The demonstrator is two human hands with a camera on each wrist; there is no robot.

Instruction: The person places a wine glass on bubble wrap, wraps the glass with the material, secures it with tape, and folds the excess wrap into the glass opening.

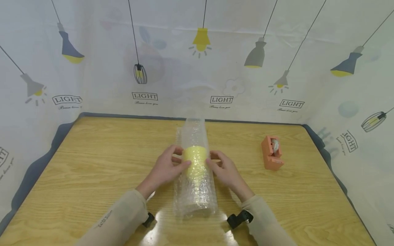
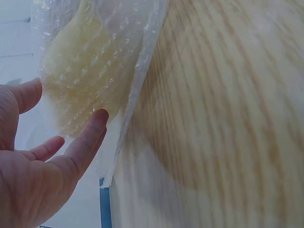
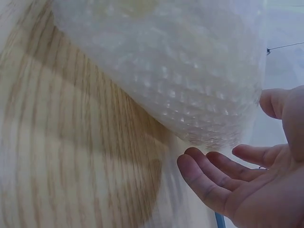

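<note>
A sheet of bubble wrap (image 1: 197,201) lies rolled lengthwise at the middle of the table. Inside it shows a yellow object (image 1: 196,160), blurred by the plastic; in the left wrist view it looks rounded and tapers at one end. My left hand (image 1: 167,165) is at the roll's left side, its thumb on top and its fairly straight fingers against the plastic. Opposite, my right hand (image 1: 224,167) touches the right side, thumb near the top. In the right wrist view its loosely bent fingertips (image 3: 190,164) are right at the wrap's lower edge.
An orange tape dispenser (image 1: 272,153) with a roll of tape stands to the right on the wooden table (image 1: 107,153). Patterned white cloth (image 1: 172,68) hangs around the back and sides. A black device (image 1: 240,218) sits on the right wrist.
</note>
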